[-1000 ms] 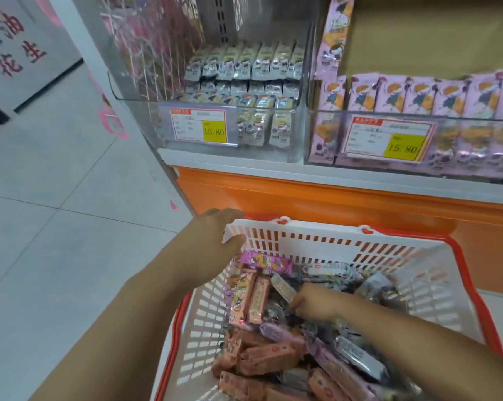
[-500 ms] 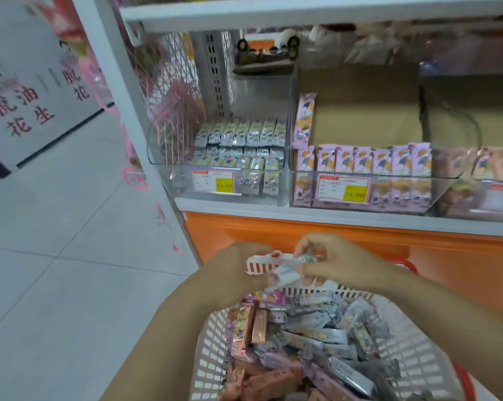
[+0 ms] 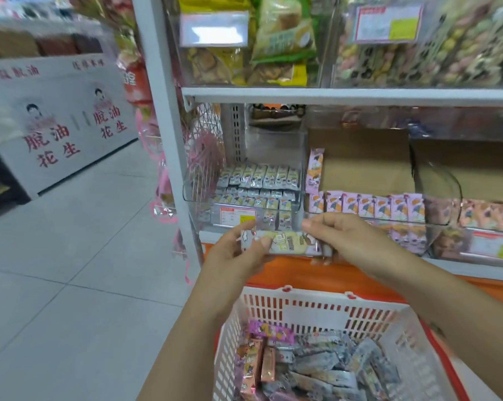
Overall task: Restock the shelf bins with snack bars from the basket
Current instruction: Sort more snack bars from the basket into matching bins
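Observation:
A silver-wrapped snack bar (image 3: pixel 282 242) is held level between both hands, just in front of the clear left shelf bin (image 3: pixel 244 198). My left hand (image 3: pixel 238 253) pinches its left end and my right hand (image 3: pixel 345 241) grips its right end. That bin holds rows of matching silver bars. To its right, a second clear bin (image 3: pixel 371 224) holds pink-wrapped bars. Below my arms, the white plastic basket (image 3: pixel 316 308) with a red rim contains several silver, pink and brown bars.
A white shelf upright (image 3: pixel 169 134) stands left of the bins, with an orange base panel (image 3: pixel 316 273) under them. The shelf above carries bins of bagged snacks (image 3: pixel 273 44). Grey floor tiles (image 3: pixel 85 256) stretch left toward a white display box (image 3: pixel 56 125).
My right hand lifted a silver bar out of the basket, and my left hand left the basket rim to take its other end. Both hands rose to the left bin's front.

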A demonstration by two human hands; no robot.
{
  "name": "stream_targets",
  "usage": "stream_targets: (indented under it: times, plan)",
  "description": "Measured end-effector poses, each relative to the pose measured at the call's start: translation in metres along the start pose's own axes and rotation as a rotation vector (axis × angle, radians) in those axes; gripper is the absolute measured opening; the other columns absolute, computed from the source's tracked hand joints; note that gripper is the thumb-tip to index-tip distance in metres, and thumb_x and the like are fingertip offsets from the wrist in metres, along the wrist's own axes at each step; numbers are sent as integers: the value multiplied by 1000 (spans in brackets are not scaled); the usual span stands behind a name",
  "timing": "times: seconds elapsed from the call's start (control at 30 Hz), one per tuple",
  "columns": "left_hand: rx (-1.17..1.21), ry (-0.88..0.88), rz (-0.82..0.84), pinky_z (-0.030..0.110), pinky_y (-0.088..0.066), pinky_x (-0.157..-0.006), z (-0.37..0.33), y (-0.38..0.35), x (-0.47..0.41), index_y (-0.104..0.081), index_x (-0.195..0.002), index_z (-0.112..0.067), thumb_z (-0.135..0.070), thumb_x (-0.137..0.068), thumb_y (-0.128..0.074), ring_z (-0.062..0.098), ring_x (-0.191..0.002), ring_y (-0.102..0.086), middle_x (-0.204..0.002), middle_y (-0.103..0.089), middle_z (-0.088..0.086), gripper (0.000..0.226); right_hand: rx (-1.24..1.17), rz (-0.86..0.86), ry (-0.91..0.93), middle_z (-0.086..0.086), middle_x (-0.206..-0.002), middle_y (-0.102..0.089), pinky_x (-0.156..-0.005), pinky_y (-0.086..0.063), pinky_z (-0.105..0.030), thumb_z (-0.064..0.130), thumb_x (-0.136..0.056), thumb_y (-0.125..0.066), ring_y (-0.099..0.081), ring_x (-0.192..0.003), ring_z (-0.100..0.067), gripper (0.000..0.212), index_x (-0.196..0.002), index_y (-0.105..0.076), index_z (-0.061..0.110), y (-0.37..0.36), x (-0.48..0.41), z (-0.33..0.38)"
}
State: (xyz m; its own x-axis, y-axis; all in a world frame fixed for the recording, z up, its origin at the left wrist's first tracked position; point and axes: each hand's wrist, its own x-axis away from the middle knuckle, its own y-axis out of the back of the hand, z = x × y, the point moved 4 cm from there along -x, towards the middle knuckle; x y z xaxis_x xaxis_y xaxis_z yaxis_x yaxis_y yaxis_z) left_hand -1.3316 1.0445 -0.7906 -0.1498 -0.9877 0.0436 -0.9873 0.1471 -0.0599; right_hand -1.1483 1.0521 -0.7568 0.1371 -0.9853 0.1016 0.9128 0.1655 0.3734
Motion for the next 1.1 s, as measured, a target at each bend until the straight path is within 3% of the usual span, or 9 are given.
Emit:
stream_targets:
  times: [0.1,0.2,0.37,0.5,0.63,0.77,0.87,0.97,1.1]
  plan:
    - [97,54,-151,24,-51,-79,5,10,-5,-48,-135,-17,-38,-82,-68,14,-90,-71,-110,-68,10,61,251,76,118,19,-87,-63,-83,-47,-22,48,-86,-55,-60,-85,3,18,-94,-60,33,-8,-2,6]
    - [78,104,-243,22,-48,-78,11,23,-13,-57,-128,-16,-55,-71,-73,12,-98,-65,-119,-64,11,71,468,120,296,27,-122,-47,-92,-40,-13,49,-80,-66,-45,-108,15,42,-113,-41,49,-20,1,18]
    - [214,133,-243,25,-53,-73,13,34,-28,-67,-97,-11,-42,-84,-65,20,-89,-68,-88,-70,6,34,878,228,736,19,-150,-17,-92,-49,-37,36,-85,-65,-46,-126,-12,49,-125,-38,44,-42,-9,26]
    - [246,142,-295,41,-52,-79,13,43,-41,-66,-98,-1,-45,-80,-67,27,-77,-63,-81,-67,13,48,1094,289,985,4,-149,-34,-61,-46,-19,20,-79,-69,-56,-113,-15,48,-123,-50,30,-60,-23,36]
    - [65,28,-344,30,-50,-66,-4,54,-63,-66,-79,-8,-52,-83,-62,17,-63,-59,-60,-62,-2,44,1077,284,1134,2,-139,-51,-73,-58,-33,8,-77,-56,-57,-112,-14,46,-121,-53,22,-67,-50,47]
    - [-84,-184,-575,13,-46,-73,-10,80,-85,-66,-101,-21,-38,-92,-57,-2,-80,-62,-93,-68,-11,22,877,73,1039,8,-139,-49,-94,-50,-32,2,-72,-59,-53,-120,-12,51,-120,-59,19,-53,-96,54]
    - [-200,-247,-740,24,-42,-91,9,92,-103,-57,-112,-32,-30,-92,-57,7,-107,-52,-117,-54,-8,20,789,-28,827,8,-143,-43,-104,-41,-32,-6,-75,-64,-46,-126,-13,53,-122,-59,18,-52,-149,52]
    - [-270,-287,-770,24,-32,-99,23,94,-121,-54,-121,-32,-31,-90,-60,5,-115,-37,-124,-41,-8,32,763,-82,696,-5,-133,-51,-99,-40,-27,-4,-77,-67,-51,-118,-19,47,-120,-59,14,-59,-209,45]
    - [-278,-334,-736,-6,-20,-79,33,96,-138,-57,-119,-33,-30,-87,-63,-1,-113,-34,-118,-32,-11,32,710,-198,556,-7,-111,-57,-82,-38,-22,7,-80,-72,-56,-99,-22,43,-120,-58,11,-65,-272,41]
